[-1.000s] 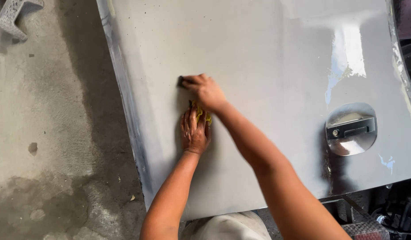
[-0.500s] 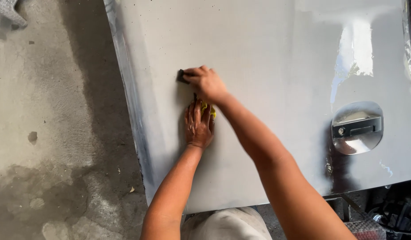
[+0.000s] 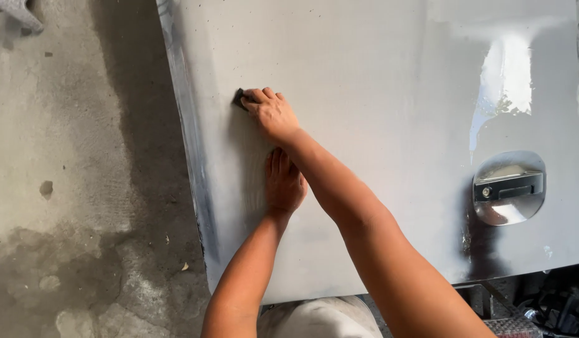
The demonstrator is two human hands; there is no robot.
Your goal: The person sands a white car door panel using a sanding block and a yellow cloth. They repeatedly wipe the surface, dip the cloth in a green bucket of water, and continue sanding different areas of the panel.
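Note:
A grey primed car door panel (image 3: pixel 377 81) lies flat and fills most of the view. My right hand (image 3: pixel 272 114) reaches across to the panel's left part and is shut on a small dark sanding pad (image 3: pixel 240 98), pressing it against the surface. My left hand (image 3: pixel 284 185) lies flat on the panel just below the right hand, partly under the right forearm. Nothing shows under its palm.
A chrome door-handle recess (image 3: pixel 509 186) sits in the panel at the right. Wet shiny streaks (image 3: pixel 505 75) mark the panel above it. Stained concrete floor (image 3: pixel 70 188) lies to the left of the panel's dark edge (image 3: pixel 189 163). Dark metal parts (image 3: pixel 546 307) sit at the bottom right.
My right hand has slid the pad a little further from my left hand. A yellow thing seen at my left hand's fingers before no longer shows.

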